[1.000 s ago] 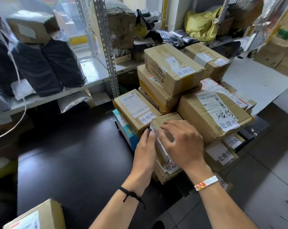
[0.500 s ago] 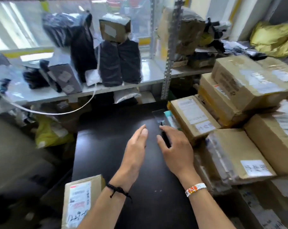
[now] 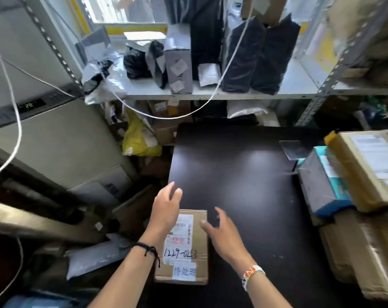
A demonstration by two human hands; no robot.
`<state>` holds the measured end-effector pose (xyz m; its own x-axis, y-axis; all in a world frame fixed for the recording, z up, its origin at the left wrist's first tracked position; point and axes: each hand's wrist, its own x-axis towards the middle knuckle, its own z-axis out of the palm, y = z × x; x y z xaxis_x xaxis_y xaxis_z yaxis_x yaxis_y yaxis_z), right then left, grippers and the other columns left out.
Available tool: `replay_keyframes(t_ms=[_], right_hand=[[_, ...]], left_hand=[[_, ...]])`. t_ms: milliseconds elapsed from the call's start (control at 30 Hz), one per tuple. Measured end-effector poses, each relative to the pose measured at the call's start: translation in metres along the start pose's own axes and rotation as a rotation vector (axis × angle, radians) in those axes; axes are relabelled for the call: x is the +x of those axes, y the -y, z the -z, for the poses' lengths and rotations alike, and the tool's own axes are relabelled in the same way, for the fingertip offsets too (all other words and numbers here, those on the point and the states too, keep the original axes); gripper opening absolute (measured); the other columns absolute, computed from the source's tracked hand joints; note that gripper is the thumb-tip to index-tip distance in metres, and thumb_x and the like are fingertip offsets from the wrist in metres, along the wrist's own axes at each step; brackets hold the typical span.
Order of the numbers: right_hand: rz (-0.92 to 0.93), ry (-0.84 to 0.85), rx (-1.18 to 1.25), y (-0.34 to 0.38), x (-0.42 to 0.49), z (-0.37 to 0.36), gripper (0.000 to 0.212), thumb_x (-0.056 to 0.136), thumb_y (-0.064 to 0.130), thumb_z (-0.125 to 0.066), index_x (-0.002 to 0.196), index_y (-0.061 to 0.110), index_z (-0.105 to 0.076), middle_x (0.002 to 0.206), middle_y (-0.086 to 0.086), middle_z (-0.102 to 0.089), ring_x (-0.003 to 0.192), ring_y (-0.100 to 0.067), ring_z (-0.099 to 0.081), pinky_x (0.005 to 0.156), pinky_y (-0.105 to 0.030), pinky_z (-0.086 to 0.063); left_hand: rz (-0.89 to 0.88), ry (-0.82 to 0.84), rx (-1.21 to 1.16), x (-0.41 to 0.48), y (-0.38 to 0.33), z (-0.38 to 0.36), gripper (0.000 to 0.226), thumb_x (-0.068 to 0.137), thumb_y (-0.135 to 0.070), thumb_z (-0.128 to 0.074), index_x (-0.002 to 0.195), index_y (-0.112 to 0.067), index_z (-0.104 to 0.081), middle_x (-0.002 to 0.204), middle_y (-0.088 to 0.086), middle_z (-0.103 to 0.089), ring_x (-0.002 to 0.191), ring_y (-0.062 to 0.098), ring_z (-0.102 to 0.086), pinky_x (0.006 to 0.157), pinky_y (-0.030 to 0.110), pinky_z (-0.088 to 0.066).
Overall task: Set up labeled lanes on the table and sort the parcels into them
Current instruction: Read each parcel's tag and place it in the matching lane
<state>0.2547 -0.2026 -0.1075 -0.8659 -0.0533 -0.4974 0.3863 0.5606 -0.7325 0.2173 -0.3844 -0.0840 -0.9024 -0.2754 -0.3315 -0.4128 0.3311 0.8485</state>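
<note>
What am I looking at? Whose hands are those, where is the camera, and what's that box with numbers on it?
There is no machine here, just a person sorting parcels. The camera sits on the person's head and looks down, so you see what they see. The left hand has a black string bracelet and the right hand a bead bracelet. Both are open and hold nothing; they hover by a small cardboard box lying at the near left part of the dark table. The box carries a shipping label, handwritten numbers and a white tag. More parcels are piled at the table's right side, and dark bags stand on the white shelf behind.
</note>
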Motion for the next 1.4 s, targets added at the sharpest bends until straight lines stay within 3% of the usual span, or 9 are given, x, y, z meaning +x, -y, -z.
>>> replay_keyframes(t_ms=[100,200,333,467,667,933,1067,1200,1400], right_hand=[[-0.089,0.075,0.104,-0.010,0.001,-0.028,0.069,0.099,0.049,-0.062,0.158,0.028,-0.034,0.142,0.003,-0.058,0.125,-0.015,-0.062,0.107,-0.041,-0.052],[-0.106,0.075,0.155,-0.024,0.002,-0.045,0.068,0.094,0.058,-0.061,0.152,0.031,-0.036,0.128,0.008,-0.065,0.109,-0.011,-0.069,0.095,-0.042,-0.060],[-0.170,0.073,0.301,-0.036,0.006,-0.052,0.084,0.074,0.080,-0.064,0.141,0.031,-0.052,0.131,0.002,-0.063,0.106,-0.013,-0.073,0.090,-0.039,-0.063],[-0.155,0.048,0.314,-0.026,0.000,-0.058,0.078,0.076,0.082,-0.051,0.142,0.041,-0.052,0.136,0.004,-0.049,0.119,-0.012,-0.061,0.103,-0.045,-0.056],[0.058,-0.135,0.437,0.033,0.016,-0.002,0.056,0.100,0.063,-0.054,0.150,0.037,-0.047,0.139,0.003,-0.041,0.112,0.004,-0.054,0.087,-0.019,-0.047],[0.351,-0.369,0.476,0.114,0.008,0.115,0.056,0.099,0.063,-0.056,0.149,0.040,-0.045,0.139,0.006,-0.041,0.123,-0.014,-0.060,0.104,-0.046,-0.056],[0.431,-0.458,0.485,0.132,-0.011,0.153,0.051,0.102,0.057,-0.056,0.148,0.036,-0.047,0.140,0.002,-0.041,0.118,-0.016,-0.065,0.096,-0.042,-0.061],[0.502,-0.537,0.537,0.141,-0.029,0.185,0.041,0.105,0.046,-0.058,0.141,0.027,-0.055,0.135,-0.003,-0.044,0.103,-0.004,-0.068,0.082,-0.024,-0.062],[0.559,-0.564,0.591,0.137,-0.053,0.228,0.064,0.083,0.067,-0.067,0.137,0.034,-0.059,0.141,-0.009,-0.049,0.119,-0.025,-0.068,0.093,-0.043,-0.062]], left_hand=[[0.104,0.108,0.068,0.011,0.040,0.011,0.059,0.105,-0.036,-0.054,0.160,-0.020,-0.039,0.162,0.002,-0.044,0.146,0.019,-0.045,0.117,0.040,-0.041],[0.174,0.217,-0.057,0.009,0.063,0.012,0.057,0.104,-0.031,-0.058,0.159,-0.027,-0.039,0.158,0.000,-0.047,0.127,0.018,-0.061,0.105,0.041,-0.054],[0.248,0.221,-0.316,0.004,0.086,0.014,0.059,0.104,-0.026,-0.062,0.157,-0.026,-0.038,0.137,-0.006,-0.062,0.111,0.015,-0.072,0.091,0.035,-0.060],[0.272,0.244,-0.408,-0.003,0.084,0.005,0.044,0.106,-0.031,-0.058,0.146,-0.019,-0.044,0.121,0.012,-0.071,0.101,0.023,-0.075,0.084,0.037,-0.061],[0.002,0.226,-0.508,0.026,-0.015,0.006,0.031,0.108,-0.031,-0.054,0.133,-0.014,-0.050,0.106,0.008,-0.069,0.087,0.015,-0.075,0.071,0.031,-0.061],[-0.321,0.323,-0.536,0.028,-0.173,0.010,0.037,0.108,-0.041,-0.052,0.131,-0.013,-0.052,0.118,0.014,-0.074,0.107,0.027,-0.075,0.095,0.046,-0.060],[-0.432,0.351,-0.547,0.010,-0.219,0.003,0.039,0.110,-0.037,-0.049,0.133,-0.006,-0.051,0.119,0.015,-0.075,0.105,0.025,-0.076,0.089,0.041,-0.063],[-0.542,0.377,-0.525,-0.004,-0.256,-0.005,0.038,0.111,-0.037,-0.047,0.132,-0.005,-0.051,0.122,0.017,-0.073,0.108,0.026,-0.075,0.094,0.046,-0.062],[-0.640,0.410,-0.529,-0.030,-0.297,-0.028,0.038,0.110,-0.039,-0.049,0.132,-0.008,-0.052,0.124,0.018,-0.072,0.111,0.028,-0.074,0.100,0.053,-0.058]])
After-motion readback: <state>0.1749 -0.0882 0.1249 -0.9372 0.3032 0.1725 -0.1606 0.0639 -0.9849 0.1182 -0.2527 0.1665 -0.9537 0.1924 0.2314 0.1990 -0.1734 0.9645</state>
